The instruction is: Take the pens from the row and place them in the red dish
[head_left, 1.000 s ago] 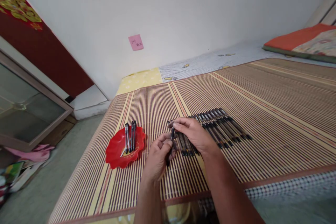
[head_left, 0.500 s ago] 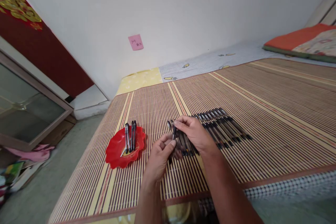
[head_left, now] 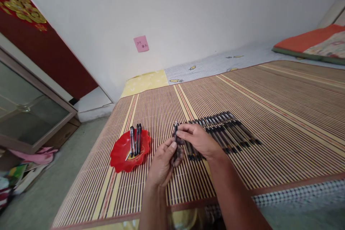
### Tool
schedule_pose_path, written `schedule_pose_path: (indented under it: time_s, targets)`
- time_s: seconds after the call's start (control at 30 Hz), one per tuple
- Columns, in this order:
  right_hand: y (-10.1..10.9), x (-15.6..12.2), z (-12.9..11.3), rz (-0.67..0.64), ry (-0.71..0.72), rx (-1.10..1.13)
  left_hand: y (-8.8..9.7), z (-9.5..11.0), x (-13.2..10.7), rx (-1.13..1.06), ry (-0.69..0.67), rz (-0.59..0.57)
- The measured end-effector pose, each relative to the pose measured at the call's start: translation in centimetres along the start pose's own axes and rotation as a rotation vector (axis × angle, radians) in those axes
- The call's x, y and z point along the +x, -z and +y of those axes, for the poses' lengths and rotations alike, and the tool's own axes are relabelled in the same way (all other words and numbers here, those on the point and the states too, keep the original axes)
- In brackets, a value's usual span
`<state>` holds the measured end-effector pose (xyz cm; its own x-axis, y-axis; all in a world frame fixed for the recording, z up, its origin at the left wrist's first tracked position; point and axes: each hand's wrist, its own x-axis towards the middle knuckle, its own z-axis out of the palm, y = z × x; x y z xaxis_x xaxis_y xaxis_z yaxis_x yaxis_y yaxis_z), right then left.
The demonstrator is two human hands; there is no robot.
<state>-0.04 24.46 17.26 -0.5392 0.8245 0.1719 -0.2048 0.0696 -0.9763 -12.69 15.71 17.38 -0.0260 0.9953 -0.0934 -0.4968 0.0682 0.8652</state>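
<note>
Between my two hands a black pen point(head_left: 175, 132) stands roughly upright, its pale clear end at the top. My left hand point(head_left: 165, 158) grips its lower part with thumb and fingers. My right hand point(head_left: 196, 137) is closed around its upper part from the right, and my fingers hide some of it. Just to the right, a row of several capped black pens point(head_left: 225, 133) lies side by side on the striped mat point(head_left: 151, 115). My right hand and forearm cover part of this row.
Left of my hands sits a red scalloped plate point(head_left: 118, 156) with several pens point(head_left: 137, 140) leaning in it. A pink note point(head_left: 141, 44) is stuck to the white wall point(head_left: 188, 10). An orange-edged cushion point(head_left: 304, 39) lies at the far right; the bed's left edge drops to the floor point(head_left: 81, 143).
The pen between my hands now stands straighter, with its top end showing. My right hand has moved slightly down to grip its side. The view has shifted a little.
</note>
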Motion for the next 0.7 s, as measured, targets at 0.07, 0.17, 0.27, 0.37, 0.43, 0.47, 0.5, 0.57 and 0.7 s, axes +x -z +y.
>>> schedule_pose_path:
  time_s: [0.07, 0.17, 0.27, 0.37, 0.43, 0.47, 0.5, 0.57, 0.7]
  targets:
    - [-0.2, 0.0, -0.05, 0.013, -0.004, 0.019, -0.09, -0.06, 0.12, 0.004, -0.026, 0.014]
    - [-0.35, 0.06, -0.02, 0.044, 0.001, 0.035, -0.19, -0.12, 0.22, 0.022, -0.035, 0.036]
    - [-0.32, 0.12, -0.03, 0.085, 0.021, 0.077, -0.2, -0.15, 0.15, 0.055, 0.003, 0.037]
    - [-0.18, 0.09, -0.23, 0.077, 0.053, 0.115, -0.17, -0.3, 0.07, 0.093, 0.023, 0.009]
    - [-0.04, 0.06, -0.34, 0.069, 0.062, 0.11, -0.13, -0.46, 0.1, 0.111, 0.014, -0.001]
    - [0.03, 0.04, -0.37, 0.074, 0.062, 0.102, -0.1, -0.54, 0.13, 0.119, 0.01, -0.004]
    - [0.1, 0.04, -0.37, 0.083, 0.062, 0.096, -0.08, -0.62, 0.18, 0.13, 0.003, -0.005]
    - [0.2, 0.03, -0.31, 0.107, 0.059, 0.096, -0.06, -0.75, 0.27, 0.167, -0.017, -0.002]
    - [0.07, 0.09, -0.12, 0.168, 0.031, 0.1, -0.26, -0.89, 0.45, 0.293, -0.089, 0.041]
